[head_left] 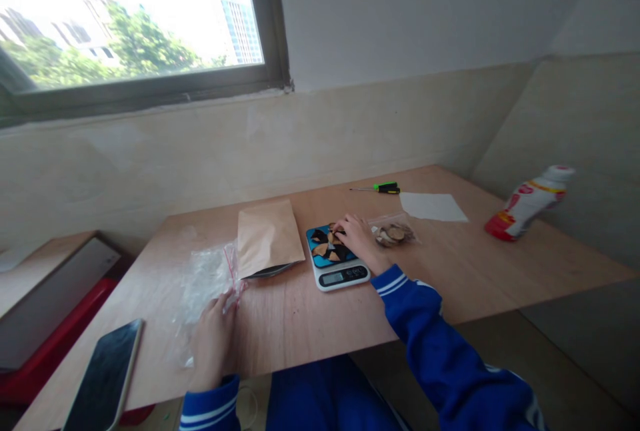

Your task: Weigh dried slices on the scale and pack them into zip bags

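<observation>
A white kitchen scale (343, 278) with a blue top and a small display lies in the middle of the table. Dried black-and-tan pieces (327, 249), curled and thin, are spread over its top. My right hand (357, 238) is above the far right of the scale, its bent fingertips closed at the pieces. To the left, thin clear zip bags (203, 278) with a red seal line lie in a loose pile. My left hand (214, 334) rests at their near edge, fingers curled onto the plastic.
A brown paper bag (267, 234) lies left of the scale. Right of it are a clear bag of dried slices (395, 234), a screwdriver (385, 188), white paper (434, 206) and a white-and-red bottle (530, 204). A phone (105, 378) lies at the near left.
</observation>
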### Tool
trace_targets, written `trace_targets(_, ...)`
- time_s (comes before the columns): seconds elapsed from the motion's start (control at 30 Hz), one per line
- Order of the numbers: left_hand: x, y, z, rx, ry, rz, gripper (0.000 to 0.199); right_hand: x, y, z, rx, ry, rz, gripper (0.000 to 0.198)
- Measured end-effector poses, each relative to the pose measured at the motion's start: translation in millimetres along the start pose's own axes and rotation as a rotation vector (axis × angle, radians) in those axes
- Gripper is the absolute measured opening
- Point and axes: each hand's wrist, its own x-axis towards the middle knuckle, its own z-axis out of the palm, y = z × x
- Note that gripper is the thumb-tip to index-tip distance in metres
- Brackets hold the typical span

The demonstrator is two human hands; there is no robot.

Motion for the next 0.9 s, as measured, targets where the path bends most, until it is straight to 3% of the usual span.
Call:
trace_targets(0.1, -0.7, 1.1, -1.9, -0.007, -0.004, -0.008, 0.038, -5.5, -3.9, -11.4, 0.067, 0.106, 0.023, 0.010)
trace_targets(0.23, -2.2, 5.8, -5.4, -0.004, -0.009, -0.036, 0.039, -21.4, -10.7, -44.9, 0.320, 0.308, 0.025, 0.011)
trace_targets(0.4, -5.4, 10.5, -6.6, 0.005, -0.008, -0.040, 0.041, -67.8, -13.0, -82.0, 0.568, 0.552, 0.118, 0.015)
trace_targets(0.53, -6.3, 5.4, 1.4, -0.005, -0.020, -0.030, 0.046, -114.6, -6.4, -77.7, 0.651, 0.674, 0.346, 0.020)
trace_targets(0.63, -5.2, 3.8, 7.0, -0.132, -0.011, -0.038, 0.050, -135.5, 4.0, -67.7, 0.717, 0.653, 0.447, 0.024)
trace_targets(0.73, -3.2, 14.2, 3.2, -0.226, 0.073, -0.054, 0.053, -141.1, 14.8, -66.5, 0.765, 0.655, 0.483, 0.027)
trace_targets(0.9, 7.4, 47.9, -14.3, -0.242, 0.206, 0.048, 0.044, -142.6, 25.3, -71.0, 0.815, 0.677, 0.548, 0.031)
